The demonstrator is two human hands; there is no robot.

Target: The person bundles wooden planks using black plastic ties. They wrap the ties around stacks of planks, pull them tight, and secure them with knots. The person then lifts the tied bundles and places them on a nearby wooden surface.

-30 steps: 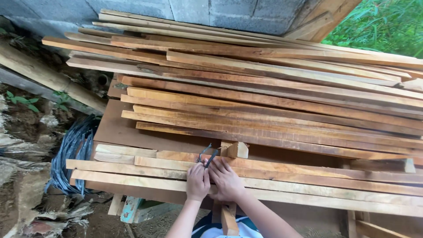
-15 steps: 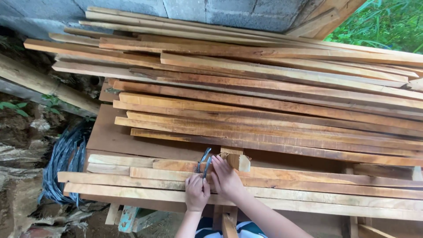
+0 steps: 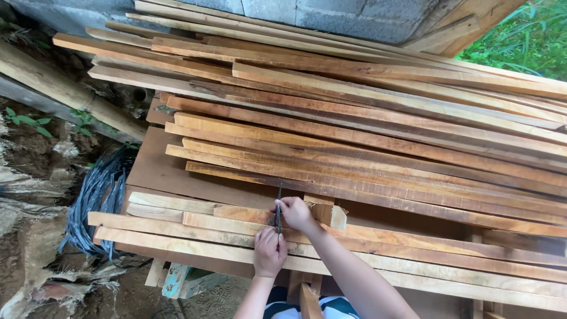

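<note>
The right hand [image 3: 295, 214] pinches a thin dark tool [image 3: 279, 207] upright on the plank [image 3: 195, 221], the left hand [image 3: 269, 253] pressing flat just beside; a slip could jab those fingers

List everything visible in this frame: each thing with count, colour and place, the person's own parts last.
wooden planks: many, orange-brown, stacked across the middle
brown board: one, under the stack, left
short wood block: one, pale, right of the hands
dark slim tool: one, blackish, on the near planks
cable bundle: one, blue-grey, ground at left
block wall: grey, top
green plants: top right
bamboo pole: one, tan, upper left
left hand: flat on a plank
right hand: grip on the tool
</note>
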